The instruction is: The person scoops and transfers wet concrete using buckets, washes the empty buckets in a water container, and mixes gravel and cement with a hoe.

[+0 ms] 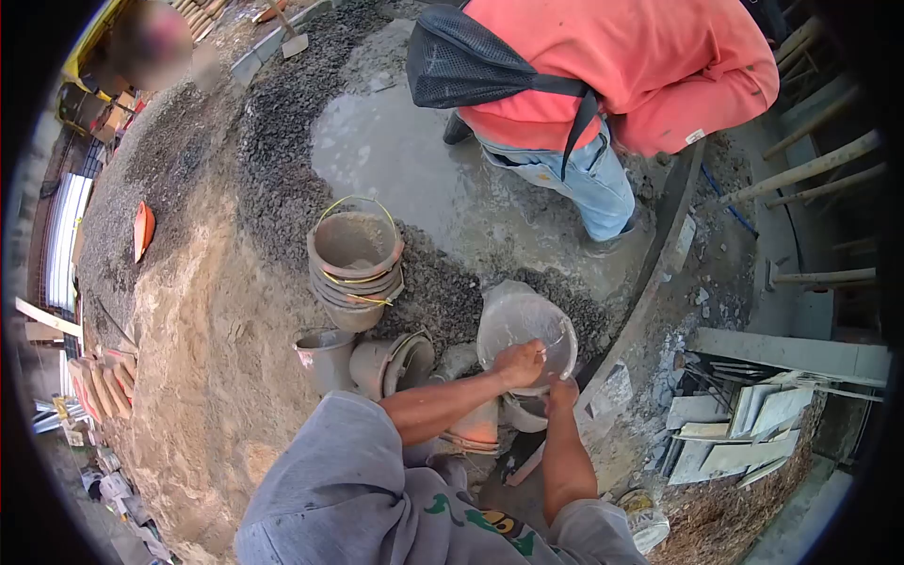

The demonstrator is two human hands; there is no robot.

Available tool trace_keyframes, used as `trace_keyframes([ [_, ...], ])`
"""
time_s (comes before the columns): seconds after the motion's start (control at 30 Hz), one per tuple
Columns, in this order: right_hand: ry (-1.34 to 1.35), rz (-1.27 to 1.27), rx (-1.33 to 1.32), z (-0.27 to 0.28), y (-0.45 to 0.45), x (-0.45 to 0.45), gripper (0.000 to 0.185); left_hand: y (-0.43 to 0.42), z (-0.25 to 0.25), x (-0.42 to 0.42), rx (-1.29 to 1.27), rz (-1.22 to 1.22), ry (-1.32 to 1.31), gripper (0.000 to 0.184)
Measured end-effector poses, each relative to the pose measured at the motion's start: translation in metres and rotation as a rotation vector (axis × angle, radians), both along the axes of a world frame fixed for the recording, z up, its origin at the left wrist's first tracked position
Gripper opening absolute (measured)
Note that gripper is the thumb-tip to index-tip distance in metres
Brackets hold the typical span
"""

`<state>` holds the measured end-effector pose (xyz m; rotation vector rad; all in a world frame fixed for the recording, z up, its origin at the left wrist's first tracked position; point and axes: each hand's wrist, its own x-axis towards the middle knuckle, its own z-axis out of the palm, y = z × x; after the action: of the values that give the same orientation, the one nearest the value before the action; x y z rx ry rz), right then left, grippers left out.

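A grey, cement-coated bucket (508, 325) is tilted in front of me, its open mouth facing up toward me. My left hand (520, 363) is closed at the bucket's near rim, fingers curled around its edge or wire handle. Beside it on the right, my right hand (562, 390) is also closed at the rim, thumb up. Another bucket (525, 412) shows partly beneath my hands. To the left stand a stack of nested buckets (356, 273) with yellow handles, a single upright bucket (326, 362) and some tilted buckets (381, 365).
A person in a red top (621, 56) bends over wet grey concrete (395, 151) ahead. Dark gravel (273, 141) borders it. A long board edge (650, 292) runs along the right, near broken slabs (744, 428) and wooden poles (810, 169). Bags (102, 384) lie far left.
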<state>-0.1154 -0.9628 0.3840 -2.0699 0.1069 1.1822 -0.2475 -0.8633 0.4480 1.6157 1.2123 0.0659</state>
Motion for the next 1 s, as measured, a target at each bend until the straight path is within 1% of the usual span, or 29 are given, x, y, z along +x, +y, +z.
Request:
trace_keyframes([
  [0.03,0.0,0.047,-0.037,-0.03,0.035,-0.007,0.036,0.029,-0.011,-0.023,0.0,0.105,0.04,0.027],
  [0.07,-0.019,0.112,0.063,-0.029,0.073,-0.025,0.034,0.051,-0.032,-0.044,0.053,0.214,0.051,0.024],
  [0.1,-0.197,0.198,0.054,-0.064,0.1,-0.037,0.033,0.071,-0.051,-0.061,0.107,0.32,0.059,0.022],
  [0.17,-0.45,0.331,0.126,-0.098,0.148,-0.057,0.034,0.101,-0.068,-0.079,0.239,0.507,-0.041,0.019],
  [0.2,-0.517,0.372,0.197,-0.093,0.169,-0.075,0.035,0.114,-0.075,-0.086,0.301,0.592,-0.09,0.018],
  [0.27,-0.419,0.389,0.232,-0.016,0.207,-0.112,0.026,0.143,-0.093,-0.094,0.338,0.722,-0.066,0.021],
  [0.33,-0.415,0.394,0.281,-0.01,0.222,-0.135,0.028,0.168,-0.099,-0.109,0.376,0.813,-0.065,0.02],
  [0.37,-0.412,0.394,0.308,-0.006,0.223,-0.144,0.03,0.176,-0.099,-0.119,0.294,0.826,-0.076,0.02],
  [0.43,-0.318,0.369,0.355,0.028,0.219,-0.162,0.03,0.189,-0.096,-0.134,0.147,0.846,-0.106,0.02],
  [0.47,-0.271,0.353,0.384,0.042,0.219,-0.164,0.031,0.187,-0.093,-0.134,0.141,0.862,-0.116,0.021],
  [0.57,-0.115,0.36,0.365,0.043,0.189,-0.145,0.034,0.154,-0.081,-0.118,0.021,0.837,-0.196,0.02],
  [0.6,-0.135,0.357,0.355,0.051,0.175,-0.133,0.034,0.14,-0.093,-0.109,-0.026,0.787,-0.29,0.021],
  [0.63,-0.115,0.302,0.356,0.058,0.16,-0.117,0.032,0.124,-0.044,-0.093,-0.068,0.711,-0.221,0.022],
  [0.67,-0.096,0.244,0.358,0.065,0.141,-0.098,0.031,0.103,-0.041,-0.074,-0.076,0.646,-0.28,0.024],
  [0.7,-0.045,0.165,0.341,0.072,0.12,-0.075,0.032,0.083,-0.025,-0.053,-0.139,0.53,-0.292,0.026],
  [0.73,0.006,0.08,0.325,0.08,0.096,-0.051,0.034,0.059,0.013,-0.032,-0.139,0.323,-0.232,0.033],
  [0.77,0.065,0.054,0.319,0.101,0.072,-0.026,0.039,0.032,0.028,-0.005,-0.129,0.06,-0.235,0.042],
  [0.8,0.123,0.024,0.312,0.123,0.045,-0.002,0.045,-0.008,0.015,0.028,0.186,-0.085,-0.286,0.045],
  [0.83,0.121,-0.056,0.36,0.132,0.012,0.021,0.053,-0.035,0.034,0.054,0.151,-0.225,-0.28,0.042],
  [0.87,0.156,-0.181,0.337,0.145,-0.027,0.043,0.056,-0.067,0.065,0.076,0.112,-0.365,-0.274,0.039],
  [0.9,0.183,-0.21,0.387,0.162,-0.06,0.058,0.056,-0.088,0.099,0.094,0.074,-0.544,-0.259,0.033],
  [0.93,0.208,-0.248,0.436,0.181,-0.098,0.069,0.056,-0.125,0.108,0.116,0.095,-0.629,-0.302,0.031],
  [1.0,0.246,-0.358,0.501,0.216,-0.19,0.089,0.055,-0.193,0.152,0.141,0.131,-0.81,-0.312,0.031],
])
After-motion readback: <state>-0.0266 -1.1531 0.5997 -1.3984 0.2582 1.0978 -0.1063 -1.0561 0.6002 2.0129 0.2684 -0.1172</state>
